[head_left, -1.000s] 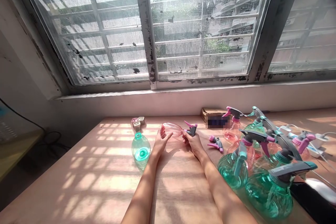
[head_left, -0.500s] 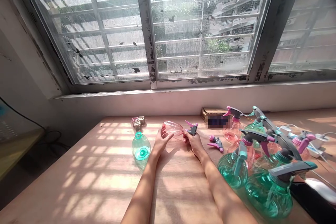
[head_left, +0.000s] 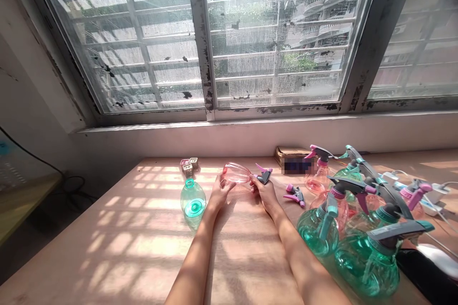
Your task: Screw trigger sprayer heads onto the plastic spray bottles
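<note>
A clear pink spray bottle (head_left: 236,173) lies tipped sideways above the table, its neck toward the right. My left hand (head_left: 222,194) is closed round its base end. At the neck, the fingers of my right hand (head_left: 264,193) grip the lower part of a dark grey and pink spray head (head_left: 265,176); whether its collar is threaded on is hidden by the fingers. Left of my hands an uncapped green bottle (head_left: 193,200) stands upright. A loose pink and grey spray head (head_left: 295,195) rests on the table right of my right hand.
Several green and pink spray bottles (head_left: 365,262) with heads fitted crowd the right side. A brown box (head_left: 282,154) sits by the wall, and small square pieces (head_left: 188,167) lie at the back left. White plugs and cables (head_left: 434,190) and a black object (head_left: 422,271) are far right.
Both hands keep their grip on the pink bottle and spray head, which shift only slightly. The view has moved a little; everything else stays in place.
</note>
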Tool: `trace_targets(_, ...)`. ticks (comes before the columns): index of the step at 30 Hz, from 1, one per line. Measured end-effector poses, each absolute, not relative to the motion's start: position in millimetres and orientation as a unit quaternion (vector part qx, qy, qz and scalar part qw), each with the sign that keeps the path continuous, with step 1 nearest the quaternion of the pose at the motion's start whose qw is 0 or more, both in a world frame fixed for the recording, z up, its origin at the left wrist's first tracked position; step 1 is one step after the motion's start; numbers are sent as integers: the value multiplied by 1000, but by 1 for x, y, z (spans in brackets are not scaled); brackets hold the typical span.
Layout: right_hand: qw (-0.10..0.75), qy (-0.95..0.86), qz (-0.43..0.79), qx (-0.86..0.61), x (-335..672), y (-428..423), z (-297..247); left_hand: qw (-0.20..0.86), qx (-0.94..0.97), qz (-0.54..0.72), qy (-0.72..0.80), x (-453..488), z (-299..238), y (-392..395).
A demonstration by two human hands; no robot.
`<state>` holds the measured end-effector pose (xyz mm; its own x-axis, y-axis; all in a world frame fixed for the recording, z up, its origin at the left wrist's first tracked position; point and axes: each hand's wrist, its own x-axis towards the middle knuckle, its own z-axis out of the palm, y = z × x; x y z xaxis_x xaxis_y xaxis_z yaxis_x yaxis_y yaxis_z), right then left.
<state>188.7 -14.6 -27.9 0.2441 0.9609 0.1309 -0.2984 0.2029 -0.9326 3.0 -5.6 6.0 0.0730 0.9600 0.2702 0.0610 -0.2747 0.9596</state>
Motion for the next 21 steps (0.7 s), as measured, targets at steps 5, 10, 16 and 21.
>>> trace_targets(5, 668, -400, 474, -413, 187, -18, -24, 419, 588, 529, 446, 1, 6, -8)
trace_targets(10, 660, -407, 480, -410, 186, -20, -22, 409, 575, 533, 467, -2, 6, -8)
trace_targets(16, 664, -393, 476, -422, 189, -16, -26, 412, 591, 535, 442, 2, 8, -6)
trace_targets(21, 670, -387, 467, -427, 190, -14, -27, 419, 603, 525, 431, 3, 8, -6)
